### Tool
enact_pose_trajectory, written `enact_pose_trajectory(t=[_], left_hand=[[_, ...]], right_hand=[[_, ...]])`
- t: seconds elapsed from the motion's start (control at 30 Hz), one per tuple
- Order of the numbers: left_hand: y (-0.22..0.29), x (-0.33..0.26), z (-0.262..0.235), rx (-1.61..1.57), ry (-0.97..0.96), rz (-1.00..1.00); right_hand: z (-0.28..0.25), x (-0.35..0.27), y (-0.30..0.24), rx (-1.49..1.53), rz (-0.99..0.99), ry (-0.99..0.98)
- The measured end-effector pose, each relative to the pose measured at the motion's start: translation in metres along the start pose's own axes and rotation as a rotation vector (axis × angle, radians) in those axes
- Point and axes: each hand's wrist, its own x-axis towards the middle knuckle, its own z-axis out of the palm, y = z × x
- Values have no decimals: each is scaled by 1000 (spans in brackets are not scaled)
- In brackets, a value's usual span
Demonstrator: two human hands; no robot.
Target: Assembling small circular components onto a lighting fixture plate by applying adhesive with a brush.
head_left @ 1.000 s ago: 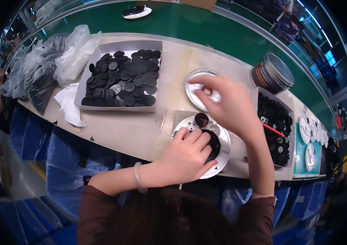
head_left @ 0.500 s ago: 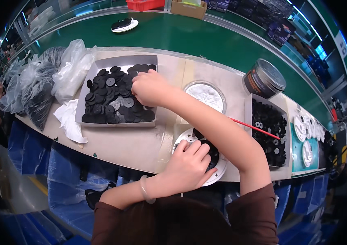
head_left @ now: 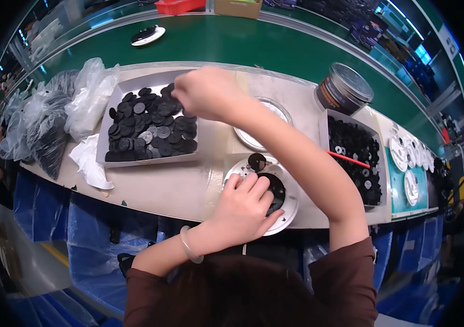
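Observation:
My left hand (head_left: 243, 210), a pale bracelet on its wrist, lies over a white round base (head_left: 289, 213) at the table's near edge. Its fingers curl down onto the base beside a black disc (head_left: 274, 191) set in it; the fingertips are partly hidden. A smaller dark round piece (head_left: 256, 161) sits toward the base's far side. Reaching across to the left, my right hand (head_left: 205, 94) is over the far right corner of a grey box (head_left: 153, 163) of loose black discs (head_left: 158, 117). Its fingers are pinched together, and whatever they hold cannot be made out.
A red stick (head_left: 346, 158) rests at a second box (head_left: 327, 128) of small black parts. Behind it stands a dark tub (head_left: 344, 90). A round clear-rimmed dish (head_left: 254, 143) lies beneath my right forearm. Plastic bags (head_left: 87, 98) lie at left; white parts (head_left: 411, 188) at right.
My right hand has shifted away from me, from the box's right side to its far corner. My left hand stays on the white base. The whole view has shifted slightly.

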Motion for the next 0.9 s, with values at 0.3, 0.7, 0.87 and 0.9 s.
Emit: enact_pose_trajectory(t=[0.3,0.7,0.87,0.9], left_hand=[[2,-6,6,2,84,-74],[6,-3,4,124,59,-106],[6,-2,4,125,52,-109],[6,-1,4,121,47,-113]], right_hand=[[-63,-173,22,579,450,-97],[-29,-187,19,487,517,-24],[-28,-187,18,332,480,-9],[-28,-186,17,333,486,-9]])
